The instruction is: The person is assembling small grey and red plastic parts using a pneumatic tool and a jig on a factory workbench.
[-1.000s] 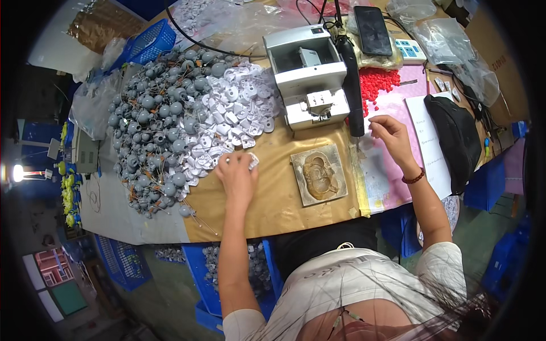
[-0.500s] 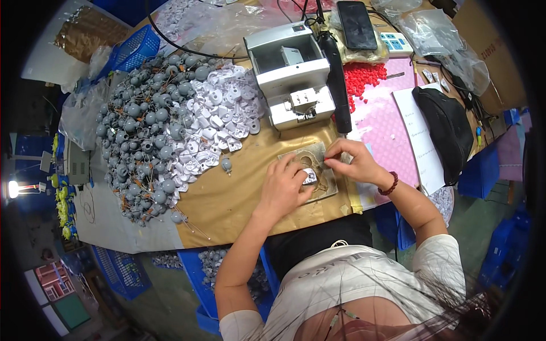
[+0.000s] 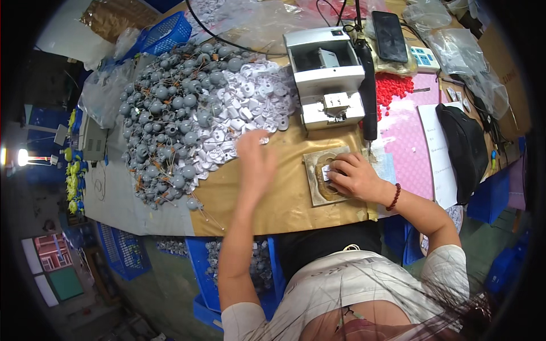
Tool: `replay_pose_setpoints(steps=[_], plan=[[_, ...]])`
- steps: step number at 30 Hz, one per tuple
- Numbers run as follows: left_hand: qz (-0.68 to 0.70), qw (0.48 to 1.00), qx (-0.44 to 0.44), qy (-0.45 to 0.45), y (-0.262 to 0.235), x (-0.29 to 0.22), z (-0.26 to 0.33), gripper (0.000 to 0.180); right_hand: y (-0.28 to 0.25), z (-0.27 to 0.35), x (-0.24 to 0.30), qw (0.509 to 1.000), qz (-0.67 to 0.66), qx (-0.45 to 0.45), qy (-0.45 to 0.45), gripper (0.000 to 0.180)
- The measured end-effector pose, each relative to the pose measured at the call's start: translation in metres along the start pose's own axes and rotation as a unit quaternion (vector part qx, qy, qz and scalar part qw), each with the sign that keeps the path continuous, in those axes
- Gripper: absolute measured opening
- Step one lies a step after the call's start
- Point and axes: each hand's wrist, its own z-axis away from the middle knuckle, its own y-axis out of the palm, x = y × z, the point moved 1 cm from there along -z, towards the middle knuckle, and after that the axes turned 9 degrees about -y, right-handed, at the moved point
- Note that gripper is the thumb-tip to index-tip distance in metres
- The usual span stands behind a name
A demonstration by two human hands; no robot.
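Observation:
My left hand [image 3: 256, 162] reaches over the near right edge of a heap of white plastic parts [image 3: 247, 94]. Motion smears its fingers, so whether it holds anything is hidden. My right hand [image 3: 359, 181] bends over a square metal fixture [image 3: 318, 196] with a rounded recess. Its fingers close on a small white plastic part [image 3: 326, 173] that sits in the recess; the fingertips partly cover it. Left of the white heap lies a large pile of grey ball-shaped parts [image 3: 165, 105] with thin wires.
Beyond the fixture stands a silver-and-white machine [image 3: 327, 79], with a black cylindrical tool [image 3: 368, 96] beside it. Red small parts [image 3: 392, 88], a phone [image 3: 389, 37], a paper sheet [image 3: 438, 150] and a black pouch [image 3: 463, 150] lie to the right. Blue bins [image 3: 199, 267] stand below the table edge.
My left hand has left the fixture and moved left to the white heap. My right hand has come down onto the white part in the fixture. The whole view has shifted slightly.

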Motion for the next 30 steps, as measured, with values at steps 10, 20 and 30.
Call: replay_pose_setpoints(steps=[10,20,30], plan=[[-0.23,0.965,-0.004,-0.127,-0.053,0.111,-0.091,0.041,0.004,0.003,0.002,0.997,-0.034,-0.023,0.065,0.03],[0.051,0.991,0.024,-0.12,-0.064,0.046,-0.056,0.048,-0.027,-0.014,-0.004,0.948,-0.225,-0.128,0.184,0.027],[0.234,0.928,0.211,-0.198,-0.043,-0.028,-0.003,0.075,-0.017,-0.059,0.007,0.97,-0.177,-0.143,0.083,0.032]])
